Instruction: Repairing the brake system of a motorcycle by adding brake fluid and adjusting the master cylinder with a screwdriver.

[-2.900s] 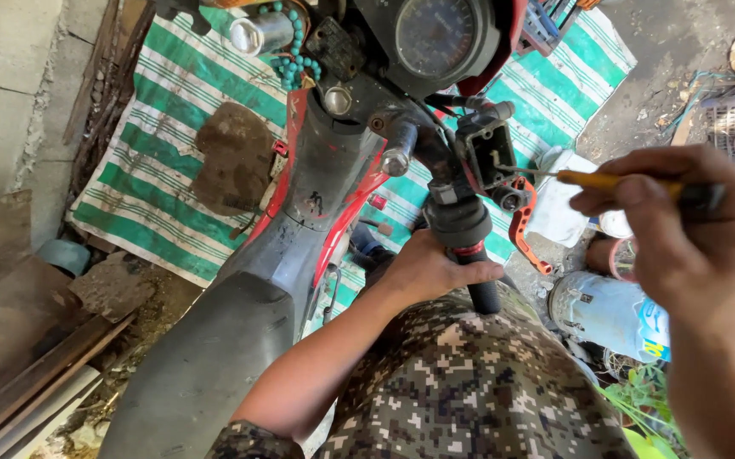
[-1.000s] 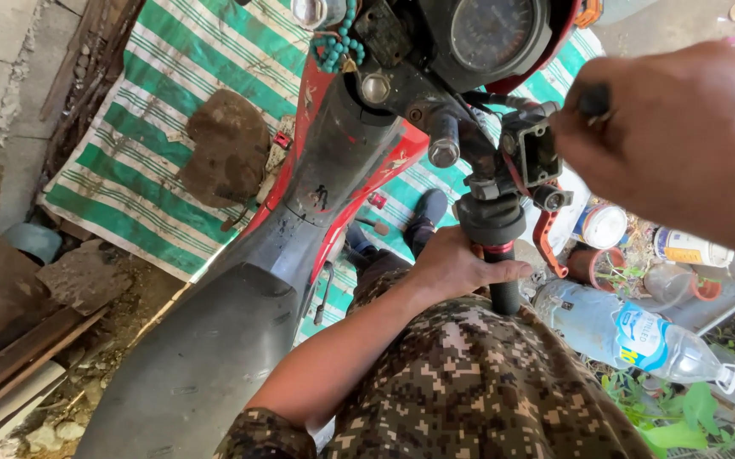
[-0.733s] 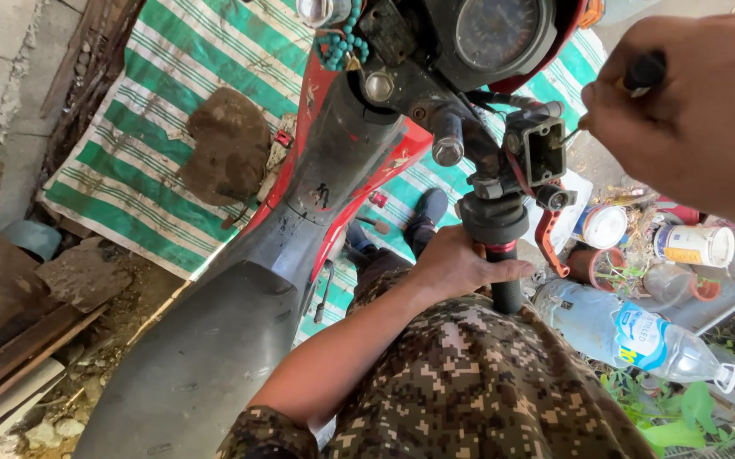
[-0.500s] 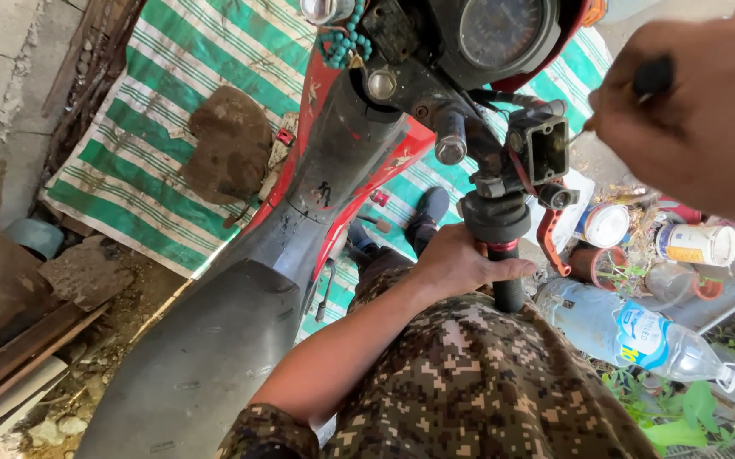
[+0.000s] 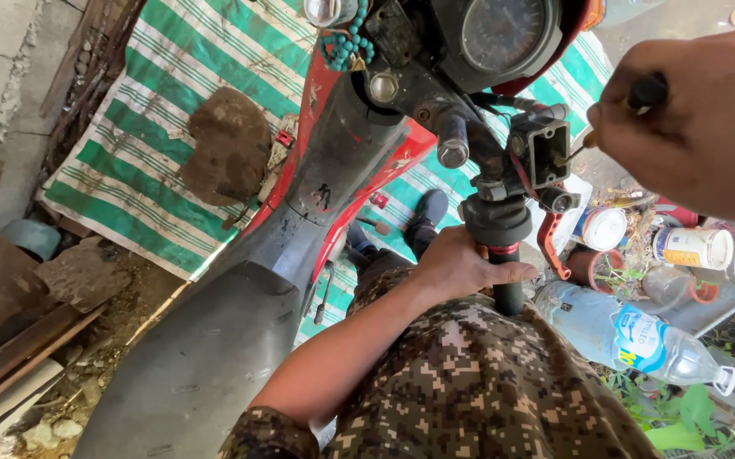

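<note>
My left hand (image 5: 461, 263) is wrapped around the black handlebar grip (image 5: 509, 296) of a red and grey motorcycle. My right hand (image 5: 699, 127), large and close at the upper right, is closed on a screwdriver (image 5: 648, 89) with a black handle end. Its thin shaft (image 5: 573, 153) points left, and the tip touches the open square brake fluid reservoir (image 5: 546, 153) on the handlebar. Below the reservoir hangs a red lever (image 5: 552, 246). The round speedometer (image 5: 503, 34) sits at the top.
The grey seat (image 5: 214, 357) runs down to the lower left. A green and white striped cloth (image 5: 155, 178) lies on the ground beneath. Teal beads (image 5: 346, 47) hang near the steering head. A clear plastic bottle (image 5: 639, 331), cups and jars (image 5: 690, 246) lie at the right. Wooden planks (image 5: 2, 365) are at the left.
My right hand has risen and come nearer with the screwdriver, bringing its tip to the open reservoir. My left hand has stayed on the grip.
</note>
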